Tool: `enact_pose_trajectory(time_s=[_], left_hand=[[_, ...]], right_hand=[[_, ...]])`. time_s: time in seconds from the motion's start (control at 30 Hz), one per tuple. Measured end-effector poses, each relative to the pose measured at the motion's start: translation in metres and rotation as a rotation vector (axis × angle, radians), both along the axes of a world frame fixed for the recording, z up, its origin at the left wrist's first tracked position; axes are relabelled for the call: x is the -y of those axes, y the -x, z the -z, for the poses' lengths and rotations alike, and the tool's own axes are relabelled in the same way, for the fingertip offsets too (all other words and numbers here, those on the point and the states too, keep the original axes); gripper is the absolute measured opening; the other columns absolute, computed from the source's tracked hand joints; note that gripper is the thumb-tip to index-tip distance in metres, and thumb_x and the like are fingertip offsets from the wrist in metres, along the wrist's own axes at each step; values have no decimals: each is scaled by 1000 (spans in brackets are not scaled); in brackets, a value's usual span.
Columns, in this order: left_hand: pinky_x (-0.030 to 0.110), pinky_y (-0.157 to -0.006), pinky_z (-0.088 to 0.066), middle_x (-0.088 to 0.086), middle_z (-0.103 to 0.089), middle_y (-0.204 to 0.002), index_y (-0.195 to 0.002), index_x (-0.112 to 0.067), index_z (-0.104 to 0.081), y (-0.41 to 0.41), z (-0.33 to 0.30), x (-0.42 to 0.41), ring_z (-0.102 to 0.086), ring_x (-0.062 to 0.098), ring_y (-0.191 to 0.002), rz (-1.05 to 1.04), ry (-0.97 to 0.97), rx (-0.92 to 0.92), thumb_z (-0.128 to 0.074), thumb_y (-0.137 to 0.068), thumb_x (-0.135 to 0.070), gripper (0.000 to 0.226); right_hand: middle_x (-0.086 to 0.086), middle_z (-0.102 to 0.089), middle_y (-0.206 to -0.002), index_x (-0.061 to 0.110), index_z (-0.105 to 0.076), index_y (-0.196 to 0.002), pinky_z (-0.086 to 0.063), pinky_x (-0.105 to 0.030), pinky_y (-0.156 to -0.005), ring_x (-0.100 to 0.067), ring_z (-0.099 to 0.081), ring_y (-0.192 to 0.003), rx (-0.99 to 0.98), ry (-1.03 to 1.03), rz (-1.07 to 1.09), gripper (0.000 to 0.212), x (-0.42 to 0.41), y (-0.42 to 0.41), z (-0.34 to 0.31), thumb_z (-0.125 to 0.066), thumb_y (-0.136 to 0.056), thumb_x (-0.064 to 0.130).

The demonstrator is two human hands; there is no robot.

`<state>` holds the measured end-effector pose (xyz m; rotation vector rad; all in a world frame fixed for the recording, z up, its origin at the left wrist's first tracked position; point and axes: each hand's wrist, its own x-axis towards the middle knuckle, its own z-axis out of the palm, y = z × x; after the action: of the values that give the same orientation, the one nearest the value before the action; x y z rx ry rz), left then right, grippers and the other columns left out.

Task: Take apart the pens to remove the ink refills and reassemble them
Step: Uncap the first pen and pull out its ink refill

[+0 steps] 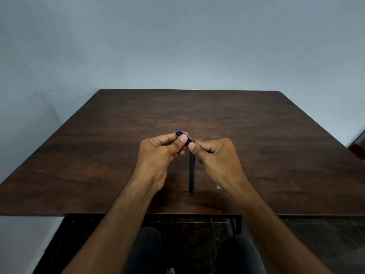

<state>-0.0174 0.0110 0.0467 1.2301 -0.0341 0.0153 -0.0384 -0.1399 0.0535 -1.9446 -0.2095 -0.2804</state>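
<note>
A blue pen (186, 137) is held above the middle of the dark wooden table (98, 147), slanting from upper left to lower right. My left hand (162, 153) pinches its upper end between thumb and fingers. My right hand (215, 155) grips its lower end, thumb tip close to the left thumb. Most of the pen is hidden by my fingers. A second, black pen (191, 175) lies flat on the table below my hands, pointing toward me, its far end hidden behind my right hand.
The table's near edge (59, 215) runs just in front of my knees (146, 250). A pale wall stands behind and to the left of the table. A dark red object (358, 149) shows at the right edge. A small white speck (218, 187) lies by my right wrist.
</note>
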Motion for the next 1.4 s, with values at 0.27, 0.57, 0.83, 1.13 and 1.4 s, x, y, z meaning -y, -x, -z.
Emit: enact_pose_trajectory(time_s=[0.27,0.57,0.83,1.13,1.4], left_hand=[[21,-67,-55,11,-76,-83,-90,-5,-80,3,1,-7,-65,13,-70,0,31,-44,-80,-68,-16,25],[21,-68,-55,11,-75,-86,-102,1,-76,1,1,-17,-65,12,-68,-61,16,-40,-79,-69,-15,37],[23,-65,-57,11,-77,-82,-105,-9,-73,3,-3,-28,-68,14,-67,-158,0,-3,-83,-63,-16,44],[19,-60,-51,3,-74,-74,-99,-11,-77,-3,-9,-65,-59,7,-58,-246,-282,-79,-79,-80,-8,19],[33,-79,-60,1,-76,-100,-103,-25,-76,-13,5,-72,-73,14,-87,-237,-903,-231,-86,-75,-27,30]], right_hand=[[-14,-60,-56,8,-76,-70,-33,-23,-45,-15,-40,-46,-254,-66,-50,34,3,3,-6,-64,-98,25],[-10,-66,-61,4,-78,-88,-33,-22,-41,-10,-42,-44,-387,-194,-77,28,1,7,-12,-53,-100,6],[-10,-61,-60,1,-77,-86,-31,-22,-40,-12,-40,-45,-415,-204,-84,29,-4,10,-12,-52,-99,4],[-12,-60,-63,0,-77,-88,-31,-24,-40,-12,-42,-46,-420,-239,-92,28,-8,13,-9,-52,-100,4],[-9,-60,-59,-2,-76,-88,-32,-23,-38,-14,-42,-45,-464,-277,-110,27,-19,13,-5,-53,-101,4]])
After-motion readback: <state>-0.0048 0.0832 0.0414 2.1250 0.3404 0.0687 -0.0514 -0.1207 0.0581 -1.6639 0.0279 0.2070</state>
